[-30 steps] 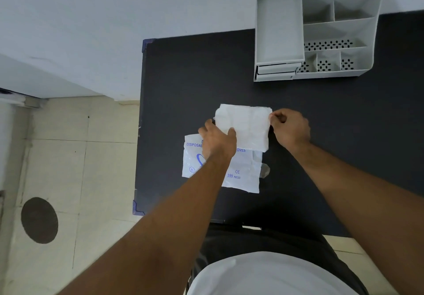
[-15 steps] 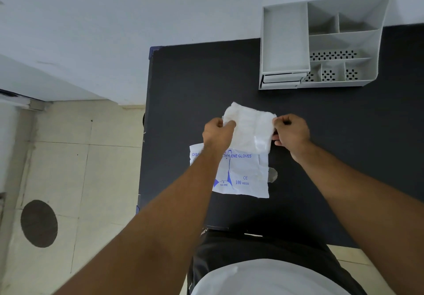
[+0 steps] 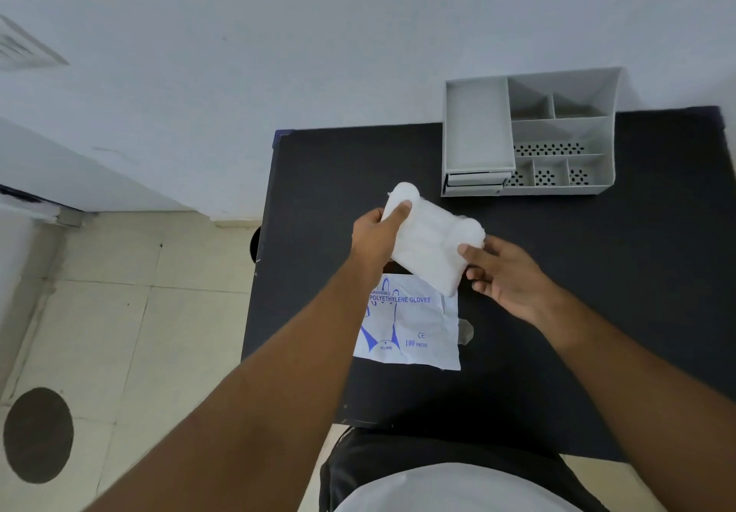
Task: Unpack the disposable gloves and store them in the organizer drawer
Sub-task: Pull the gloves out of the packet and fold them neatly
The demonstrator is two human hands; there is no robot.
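A white stack of disposable gloves (image 3: pixel 428 238) is held above the black table (image 3: pixel 597 272), tilted from upper left to lower right. My left hand (image 3: pixel 376 238) grips its left end, thumb on top. My right hand (image 3: pixel 502 272) touches its lower right edge with fingers spread. The emptied white packet (image 3: pixel 410 328), printed "polyethylene gloves" in blue, lies flat on the table beneath the stack. The grey organizer (image 3: pixel 529 133) stands at the table's back right; its drawer (image 3: pixel 476 178) at the lower left front looks closed.
A small clear torn plastic scrap (image 3: pixel 465 331) lies just right of the packet. The table's left edge (image 3: pixel 259 272) borders a tiled floor with a dark round patch (image 3: pixel 38 434). A white wall rises behind the table.
The glove stack has been lifted off the packet and turned to a diagonal. My right hand has loosened from a pinch to spread fingers. The camera has tilted upward.
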